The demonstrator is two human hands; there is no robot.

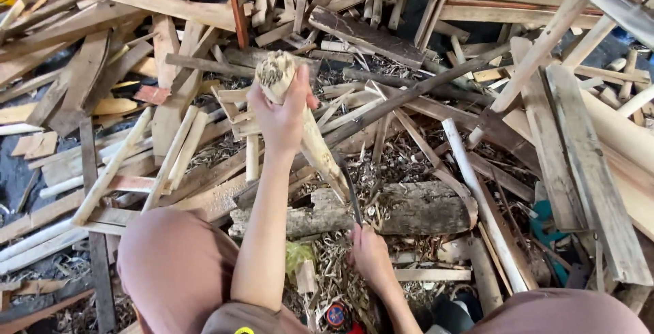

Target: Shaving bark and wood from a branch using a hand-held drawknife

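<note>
**Here, carving a stick over a log**

Down low, sitting among heaps of wood scraps [102, 102]. Holding a pale wooden stick [310, 129] up at a slant with the left hand [281, 117], fingers [300, 95] wrapping tight around its upper part, just under the rough, frayed top end. Resting the stick's thin lower end on a bark-covered log [415, 208] lying across the floor. Gripping the handle of a dark blade [352, 196] with the right hand [370, 255], fingers closing around it, blade pointing up and touching the stick's lower end. Showing knees in brown cloth [170, 266] at the bottom left and right. Lying all around: planks, thin slats, long round poles [485, 204] and curly shavings [340, 266] near the log. Peeking out beside the right-hand planks: something teal [545, 221], too hidden for telling what.
</note>
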